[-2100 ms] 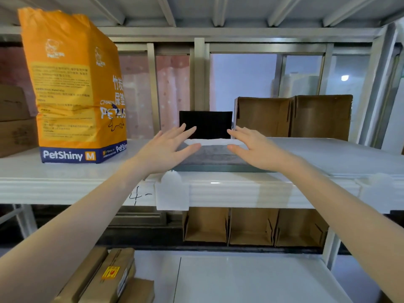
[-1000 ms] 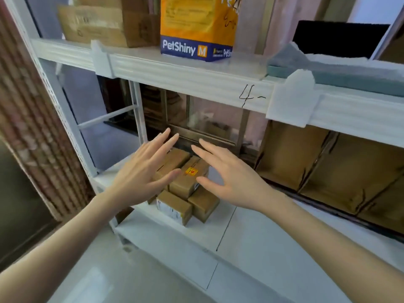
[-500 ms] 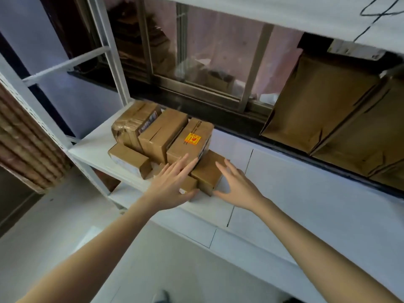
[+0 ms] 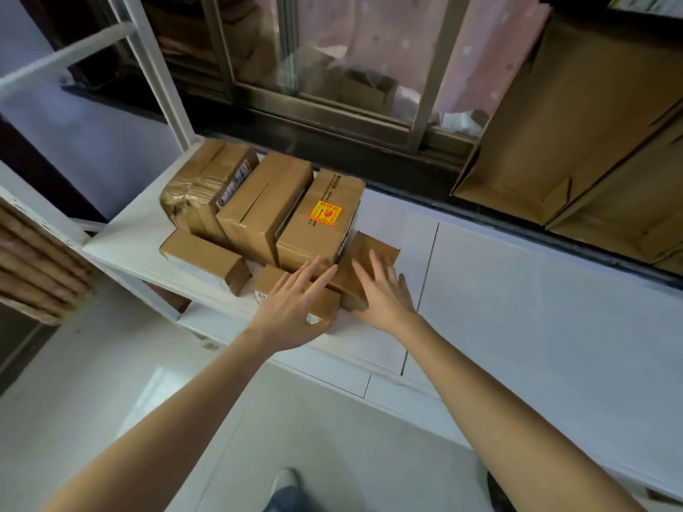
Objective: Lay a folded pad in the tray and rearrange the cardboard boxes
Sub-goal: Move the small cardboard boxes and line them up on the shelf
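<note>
Far left: a woven brown panel stands at the frame edge; beside it the white metal shelf frame rises with a slanted cross-bar.
Floor: pale glossy floor lies below the shelf; one shoe tip shows at the bottom edge.
Surface: I work at a low white shelf, made of panels with dark seams between them; its right part is bare.
Cardboard boxes: all sit grouped at the left end of the shelf. At the back, side by side and touching, are a tape-wrapped box, a plain box and a box with a yellow-and-red sticker.
Front row: a low box lies in front of the taped one; a small flat box lies under my left hand; a taped box sits just right of the stickered one.
Left hand: fingers spread and flat, palm down on the small flat box, fingertips touching the foot of the stickered box. It grips nothing.
Right hand: fingers spread wide, resting on the taped box at the right; nothing is clasped.
Behind: a sliding window in a dark metal frame, with a pink dotted curtain behind the glass.
Right: large open brown cartons stand on their sides along the back of the shelf.
Pad and tray: not in this view.
</note>
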`<state>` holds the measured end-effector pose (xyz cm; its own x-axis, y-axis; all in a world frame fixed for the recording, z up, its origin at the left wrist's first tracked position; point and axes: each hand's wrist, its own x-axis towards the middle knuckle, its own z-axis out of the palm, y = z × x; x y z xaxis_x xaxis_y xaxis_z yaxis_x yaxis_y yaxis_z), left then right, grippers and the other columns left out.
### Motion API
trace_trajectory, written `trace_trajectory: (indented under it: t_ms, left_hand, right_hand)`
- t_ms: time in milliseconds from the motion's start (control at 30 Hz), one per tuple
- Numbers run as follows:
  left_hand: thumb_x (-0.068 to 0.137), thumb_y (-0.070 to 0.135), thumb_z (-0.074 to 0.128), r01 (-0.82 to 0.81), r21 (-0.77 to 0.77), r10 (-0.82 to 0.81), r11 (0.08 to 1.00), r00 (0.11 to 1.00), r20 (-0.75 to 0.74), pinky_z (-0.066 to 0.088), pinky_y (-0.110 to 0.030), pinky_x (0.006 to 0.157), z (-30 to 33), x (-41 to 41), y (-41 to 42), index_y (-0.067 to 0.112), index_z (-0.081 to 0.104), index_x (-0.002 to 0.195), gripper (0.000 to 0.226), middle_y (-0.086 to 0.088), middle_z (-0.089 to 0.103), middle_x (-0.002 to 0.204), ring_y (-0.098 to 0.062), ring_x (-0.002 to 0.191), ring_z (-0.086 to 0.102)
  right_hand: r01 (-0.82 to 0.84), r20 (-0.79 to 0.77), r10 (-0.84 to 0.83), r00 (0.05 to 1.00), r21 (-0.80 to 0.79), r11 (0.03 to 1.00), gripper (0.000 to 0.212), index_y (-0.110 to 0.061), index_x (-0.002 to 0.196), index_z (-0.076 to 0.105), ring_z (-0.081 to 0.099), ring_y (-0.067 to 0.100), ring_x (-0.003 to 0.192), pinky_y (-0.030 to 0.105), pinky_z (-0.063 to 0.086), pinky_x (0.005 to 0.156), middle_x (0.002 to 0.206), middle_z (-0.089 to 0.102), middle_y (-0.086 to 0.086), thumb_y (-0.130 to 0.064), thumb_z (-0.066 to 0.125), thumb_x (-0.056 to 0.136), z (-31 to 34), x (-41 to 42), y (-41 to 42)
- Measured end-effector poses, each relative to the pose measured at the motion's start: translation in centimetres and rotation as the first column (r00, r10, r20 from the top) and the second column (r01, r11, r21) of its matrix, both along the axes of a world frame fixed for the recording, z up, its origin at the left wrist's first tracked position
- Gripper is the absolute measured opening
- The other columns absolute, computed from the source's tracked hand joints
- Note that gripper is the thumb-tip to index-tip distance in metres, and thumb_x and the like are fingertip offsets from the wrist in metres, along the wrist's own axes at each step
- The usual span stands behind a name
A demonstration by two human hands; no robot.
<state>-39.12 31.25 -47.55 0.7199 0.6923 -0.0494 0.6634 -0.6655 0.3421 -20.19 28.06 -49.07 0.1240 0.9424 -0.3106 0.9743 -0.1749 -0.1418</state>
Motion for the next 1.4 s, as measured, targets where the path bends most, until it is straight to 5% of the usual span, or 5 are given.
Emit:
trace_trajectory:
  t_ms: [433, 667, 833, 1100, 1400]
  left_hand:
    - [0.089, 0.041, 0.052, 0.107, 0.037, -0.108, 0.994, 0.994, 0.031, 0.022, -0.037, 0.115, -0.8, 2.7, -1.1, 0.02, 0.025, 0.147, 0.067, -0.005, 0.029, 0.154, -0.023, 0.142, 0.028]
    - [0.091, 0.039, 0.049, 0.077, -0.067, -0.083, 0.995, 0.991, -0.103, 0.013, -0.038, 0.117, -0.8, 6.0, -2.8, 0.015, 0.025, 0.144, 0.063, -0.006, 0.043, 0.146, -0.024, 0.137, 0.036]
    - [0.089, 0.021, 0.04, 0.067, -0.159, -0.066, 0.985, 0.998, 0.014, 0.032, -0.039, 0.108, -1.6, 6.1, -3.1, 0.012, 0.038, 0.12, 0.033, -0.01, 0.068, 0.101, -0.03, 0.107, 0.058]
    - [0.087, 0.011, 0.043, 0.177, -0.078, -0.182, 0.981, 0.981, -0.065, 0.015, -0.041, 0.119, -1.2, 5.1, -2.9, 0.018, 0.03, 0.141, 0.056, -0.003, 0.036, 0.151, -0.021, 0.142, 0.026]
    - [0.083, 0.028, 0.068, 0.187, 0.16, -0.188, 0.969, 0.982, -0.009, 0.016, -0.039, 0.117, 5.6, 6.2, -3.1, 0.025, 0.01, 0.149, 0.088, -0.003, 0.002, 0.161, -0.023, 0.146, 0.015]
  right_hand:
    - [-0.078, 0.017, 0.077, 0.997, 0.044, 0.996, 0.083, -0.024, 0.146, 0.021, 0.0, 0.023, 0.147, 0.049, 0.017, 0.116, 0.159, 0.004, 0.001, 0.015, 0.051, 0.079, -0.6, 3.5, -3.9]
    - [0.123, -0.11, -0.114, 0.987, 0.082, 0.989, 0.048, -0.022, 0.135, 0.036, 0.027, 0.036, 0.135, 0.051, 0.035, 0.105, 0.15, 0.021, 0.009, -0.019, 0.05, 0.09, -0.3, 4.0, -4.8]
    - [0.272, -0.215, -0.271, 0.938, -0.028, 0.962, 0.088, -0.028, 0.143, 0.01, 0.03, 0.037, 0.13, 0.051, 0.031, 0.102, 0.15, 0.013, 0.011, -0.057, 0.06, 0.076, -0.6, 2.8, -3.9]
    - [0.353, -0.115, -0.341, 0.933, 0.11, 0.929, 0.09, -0.017, 0.137, 0.019, 0.032, 0.036, 0.121, 0.044, 0.042, 0.092, 0.14, 0.025, 0.018, -0.045, 0.073, 0.07, -1.3, 1.6, -4.3]
    - [0.119, -0.091, -0.096, 0.991, 0.302, 0.946, 0.085, -0.023, 0.136, 0.03, 0.027, 0.033, 0.123, 0.042, 0.036, 0.101, 0.142, 0.023, 0.01, -0.043, 0.071, 0.064, 8.0, 5.0, -9.4]
